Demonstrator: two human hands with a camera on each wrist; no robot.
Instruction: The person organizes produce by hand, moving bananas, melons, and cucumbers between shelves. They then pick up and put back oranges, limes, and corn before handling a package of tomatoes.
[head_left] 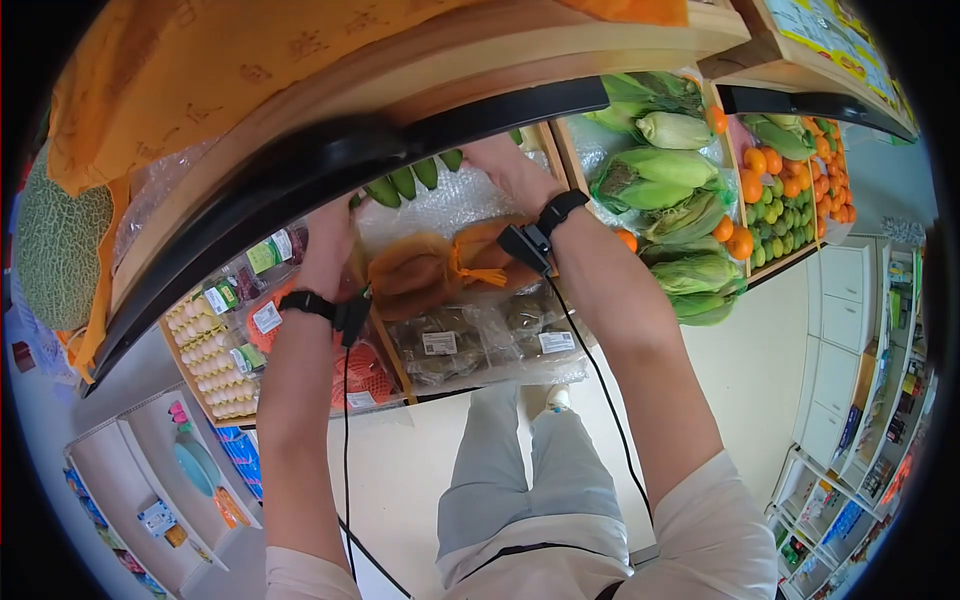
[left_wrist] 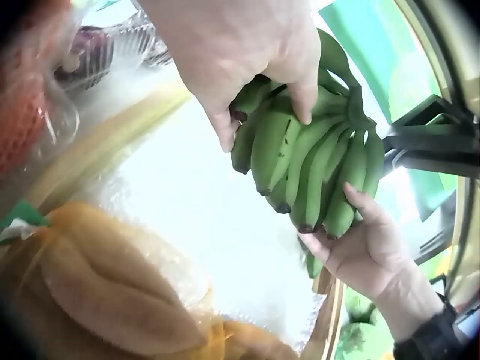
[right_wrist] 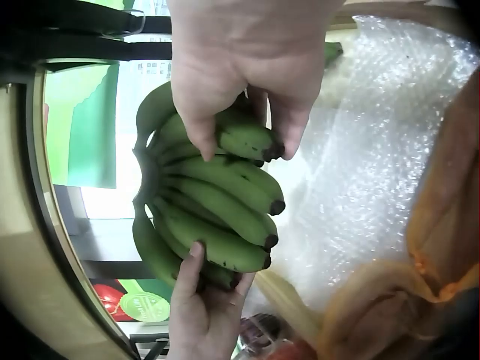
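A bunch of green bananas (left_wrist: 300, 150) is held between both hands above a bin lined with bubble wrap (right_wrist: 352, 165). In the left wrist view the left hand (left_wrist: 247, 52) grips the bunch at one side, and the right hand (left_wrist: 367, 247) holds its other side, thumb on the outer fruit. The right wrist view shows the right hand (right_wrist: 255, 67) curled round the end bananas (right_wrist: 217, 202) and the left hand (right_wrist: 206, 307) pinching the opposite end. A black bar hides much of the bunch in the head view, where banana tips (head_left: 403, 182) show between left hand (head_left: 328, 235) and right hand (head_left: 510, 170).
Orange-wrapped packs (head_left: 410, 275) and clear-wrapped trays (head_left: 440, 345) lie at the bin's near side. Wrapped corn (head_left: 660, 180) and oranges (head_left: 740, 243) fill bins to the right; egg-like items (head_left: 205, 350) sit left. A black curved bar (head_left: 330, 160) crosses above the hands.
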